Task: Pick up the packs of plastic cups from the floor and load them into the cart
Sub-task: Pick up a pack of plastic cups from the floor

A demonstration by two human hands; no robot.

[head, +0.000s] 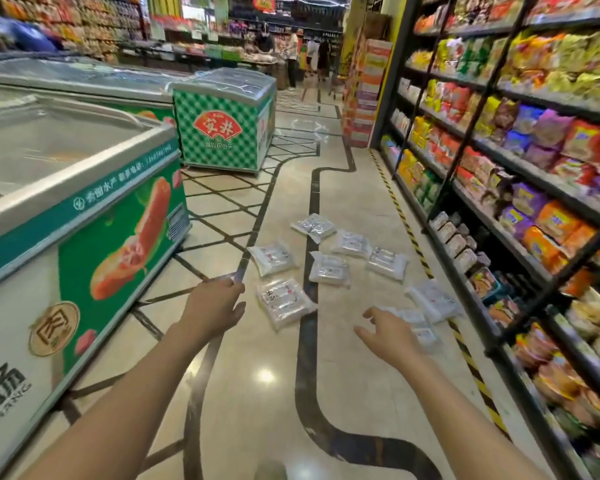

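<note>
Head view, supermarket aisle. Item: packs of plastic cups (329, 268), clear wrapped, eight visible, all lying flat on the tiled floor (264, 375) in a loose scatter across the middle of the aisle; none lifted. Nearest the left side, one pack (284, 301) lies just beyond the left hand; the nearest on the right (418, 325) is partly covered by the right hand's fingers, with another (433, 299) just beside it towards the shelving. No cart in view. Left hand (215, 306): arm stretched forward, back of hand up, fingers bent downward and blurred at the tips; whether they hold anything cannot be told. Right hand (388, 332): stretched forward above the near right pack, fingers spread and loosely curved, holding nothing; contact with the pack cannot be told. Fixtures: chest freezer (84, 216) with green side panel along the left; second freezer (222, 123) with green checked front further up the aisle; dark shelving (499, 174) of snack packets along the right, with a yellow-and-black striped line on the floor at its foot. People stand at the far end, small and blurred.
</note>
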